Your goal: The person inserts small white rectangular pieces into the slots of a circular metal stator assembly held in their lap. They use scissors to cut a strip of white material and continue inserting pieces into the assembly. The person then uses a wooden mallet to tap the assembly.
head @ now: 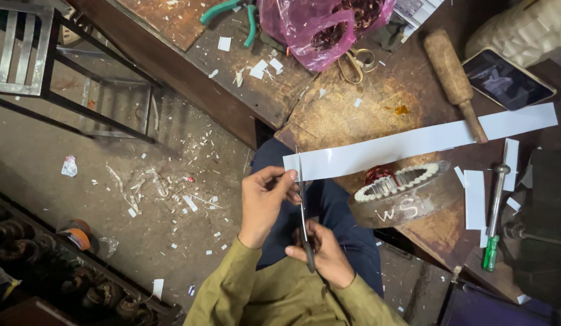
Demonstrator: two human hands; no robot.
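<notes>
While my left hand point(263, 202) pinches the near end of the long white paper strip point(413, 143) — its length running away rightward across the worn wooden desk point(347, 115) toward its far edge — my right hand point(326, 256) grips steel scissors point(303, 211), blades crossing that pinched end.

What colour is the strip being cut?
White; the paper strip shows best in the head view.

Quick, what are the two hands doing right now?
Left hand: fingers pinch the end of the white paper strip.
Right hand: closed around the scissors, blades at the strip.
</notes>
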